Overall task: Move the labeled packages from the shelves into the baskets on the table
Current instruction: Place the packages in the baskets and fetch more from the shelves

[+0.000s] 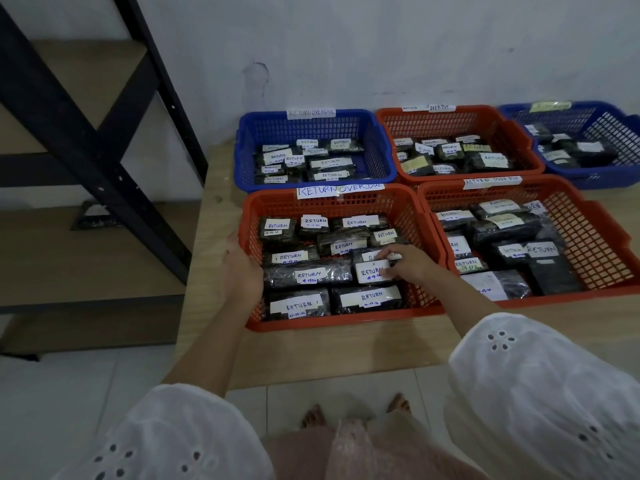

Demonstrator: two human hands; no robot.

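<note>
1. Baskets sit on a wooden desk (pixel 311 358), five of them. The one to go by is the near red basket (pixel 346 322), right in front of the person.
2. A white paper label (pixel 339 191) on the back rim of the near red basket reads "RETURN OVERDUE".
3. Dark packages (pixel 304 275) lie flat inside the near red basket, side by side. Each has a white tag that says "RETURN".
4. The left grip (pixel 239 268) (the person's left hand) rests on the outside of the near red basket's left wall. Its fingers are loose and it holds nothing.
5. The right grip (pixel 405 263) reaches into the near red basket from the right. Its fingers and thumb pinch one labeled package (pixel 372 271), which lies in the right half of that basket among the others.
6. A blue basket (pixel 242 157) is just behind the near red basket, and a second red basket (pixel 606 244) is just beside it on the right. A third red basket (pixel 512 133) and a far blue basket (pixel 616 133) are further back on the right. All of them hold packages.
7. Shelves (pixel 86 258) with a black frame and wooden boards stand to the left of the near red basket. One small dark pack (pixel 97 218) with a white tag lies on a board there.
8. White sleeves (pixel 554 393) with little holes cover both arms.
</note>
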